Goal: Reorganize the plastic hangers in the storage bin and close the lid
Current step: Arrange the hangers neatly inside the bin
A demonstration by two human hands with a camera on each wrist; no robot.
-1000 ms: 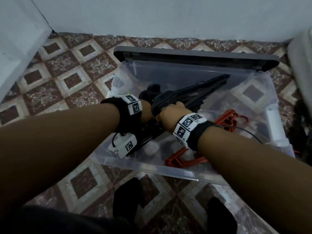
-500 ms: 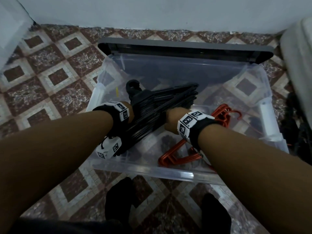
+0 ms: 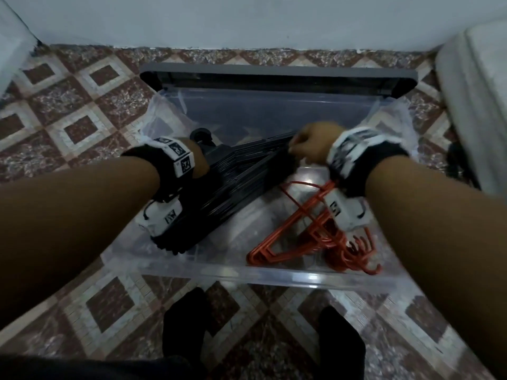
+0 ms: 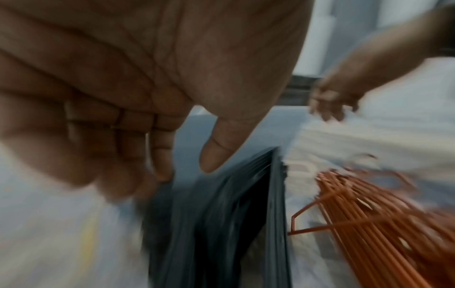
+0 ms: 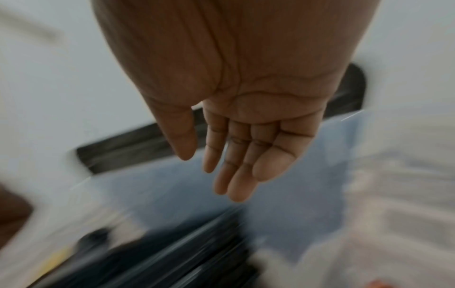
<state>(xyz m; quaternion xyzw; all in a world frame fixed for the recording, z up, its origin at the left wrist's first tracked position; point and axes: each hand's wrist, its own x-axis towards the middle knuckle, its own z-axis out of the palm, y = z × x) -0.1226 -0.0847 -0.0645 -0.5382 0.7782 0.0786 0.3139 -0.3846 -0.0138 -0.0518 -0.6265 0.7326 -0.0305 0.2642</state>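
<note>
Both wrist views are badly smeared, and in the head view the left hand (image 3: 200,165) is mostly hidden behind its wrist strap. The left wrist view shows its fingers (image 4: 138,155) slack and nearly straight, tips at the top edge of the black hangers (image 3: 219,187), with no clench around them. The right hand (image 5: 246,136) hangs loose with straight fingers, grasping nothing, above the far end of that stack; whether it touches it I cannot tell. The black hangers lie as one tight bundle slanting across the left half of the clear storage bin (image 3: 274,278) on the tiled floor (image 3: 68,127). Orange hangers (image 3: 310,237) are heaped in the right front corner, partly covered by the right wrist. The dark lid (image 3: 274,75) stands open behind the bin, against the wall (image 3: 247,20).
</note>
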